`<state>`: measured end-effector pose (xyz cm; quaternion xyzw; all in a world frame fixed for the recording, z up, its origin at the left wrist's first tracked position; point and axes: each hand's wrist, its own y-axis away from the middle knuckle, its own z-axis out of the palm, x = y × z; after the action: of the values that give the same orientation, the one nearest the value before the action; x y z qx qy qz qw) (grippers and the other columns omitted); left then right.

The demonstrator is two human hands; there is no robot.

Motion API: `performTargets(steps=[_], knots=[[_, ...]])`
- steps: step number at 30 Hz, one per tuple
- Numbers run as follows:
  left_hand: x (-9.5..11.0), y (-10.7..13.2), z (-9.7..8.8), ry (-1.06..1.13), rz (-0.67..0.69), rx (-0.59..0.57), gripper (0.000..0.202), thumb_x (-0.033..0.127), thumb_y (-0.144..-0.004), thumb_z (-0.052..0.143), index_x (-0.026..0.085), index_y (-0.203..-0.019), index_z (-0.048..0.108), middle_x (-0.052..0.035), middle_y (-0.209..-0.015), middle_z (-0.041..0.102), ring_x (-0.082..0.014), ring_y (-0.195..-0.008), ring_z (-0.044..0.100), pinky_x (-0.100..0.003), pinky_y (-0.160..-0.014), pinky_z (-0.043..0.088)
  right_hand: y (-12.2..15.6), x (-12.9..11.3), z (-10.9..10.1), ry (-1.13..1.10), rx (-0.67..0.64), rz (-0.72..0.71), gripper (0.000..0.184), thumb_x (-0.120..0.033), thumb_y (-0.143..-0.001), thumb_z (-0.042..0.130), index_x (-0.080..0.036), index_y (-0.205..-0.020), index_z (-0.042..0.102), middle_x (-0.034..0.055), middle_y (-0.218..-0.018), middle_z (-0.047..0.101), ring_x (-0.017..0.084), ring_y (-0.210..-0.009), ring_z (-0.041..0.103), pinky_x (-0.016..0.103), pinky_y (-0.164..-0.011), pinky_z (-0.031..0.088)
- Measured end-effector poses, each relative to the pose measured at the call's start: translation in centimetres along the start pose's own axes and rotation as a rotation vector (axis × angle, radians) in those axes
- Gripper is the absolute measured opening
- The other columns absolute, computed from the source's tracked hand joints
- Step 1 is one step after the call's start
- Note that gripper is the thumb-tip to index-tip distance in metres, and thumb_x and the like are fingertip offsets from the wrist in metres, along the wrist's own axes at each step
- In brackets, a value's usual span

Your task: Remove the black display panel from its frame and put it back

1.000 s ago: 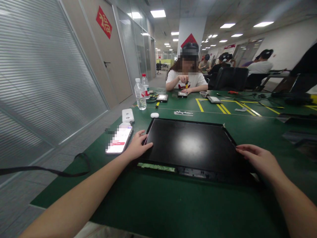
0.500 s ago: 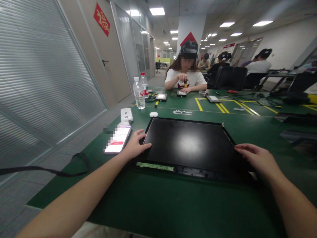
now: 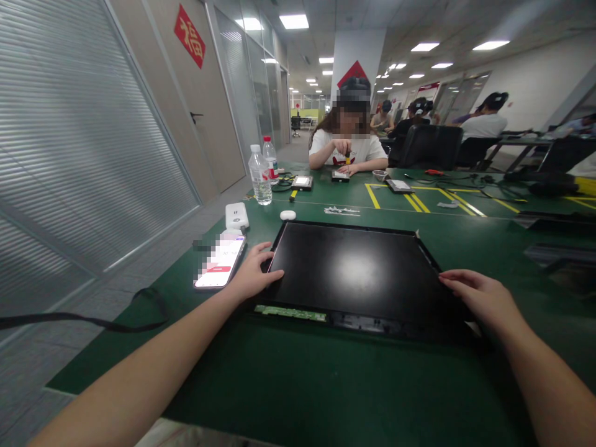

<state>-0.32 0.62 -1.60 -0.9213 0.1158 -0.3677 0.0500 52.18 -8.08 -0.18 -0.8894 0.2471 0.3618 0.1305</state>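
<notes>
Hardly anything had been moved since the earlier frame: only the view had been shifted slightly, so that everything was seen a little further to the left, while the left hand (image 3: 252,273) and the right hand (image 3: 487,299) were kept at the same edges of the black screen panel (image 3: 354,267). That panel was laid face up on the green table (image 3: 279,385), between the two hands, with a pale glare reflected in its middle. Its black frame (image 3: 372,230) was seen around it, and along the near side a strip of green circuit board (image 3: 291,313) was exposed.

By the left hand the panel's left edge was touched, with the thumb (image 3: 277,275) rested on the dark face and spread apart from the fingers (image 3: 263,247), which were set at the rim. By the right hand the opposite edge was met; its thumb and forefinger were brought together at the tips, though whether the rim was clamped between them could not be told.

Just beside the left hand a lit phone (image 3: 222,264) was placed, with a white device (image 3: 237,216) beyond it and a white oval case (image 3: 288,215) near the panel's far left corner. Across the table a yellow-handled tool (image 3: 347,158) was held by a co-worker (image 3: 326,149) over a small drive (image 3: 340,177)
</notes>
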Motion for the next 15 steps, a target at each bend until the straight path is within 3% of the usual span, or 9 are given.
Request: performTargets(steps=[6,15], knots=[[0.5,-0.07,-0.18,0.031,-0.024,-0.018,0.052,0.053,-0.074,0.083,0.018,-0.114,0.08,-0.019,-0.166,0.053,-0.0446,-0.154,0.052,-0.058,-0.13,0.041,-0.1,0.03,-0.1,0.019,-0.009,-0.017,0.048,-0.061,-0.059,0.069,-0.025,-0.087,0.085,0.0097,-0.088,0.084,0.031,-0.08,0.073,0.044,-0.077,0.051],[0.73,0.01,-0.23,0.067,-0.011,-0.003,0.046,0.05,-0.074,0.084,0.021,-0.109,0.081,-0.016,-0.163,0.058,-0.0433,-0.149,0.057,-0.058,-0.125,0.047,-0.09,0.33,0.12,0.028,-0.006,-0.034,0.04,-0.057,-0.065,0.069,-0.028,-0.087,0.084,0.0079,-0.088,0.083,0.03,-0.08,0.073,0.047,-0.081,0.055]])
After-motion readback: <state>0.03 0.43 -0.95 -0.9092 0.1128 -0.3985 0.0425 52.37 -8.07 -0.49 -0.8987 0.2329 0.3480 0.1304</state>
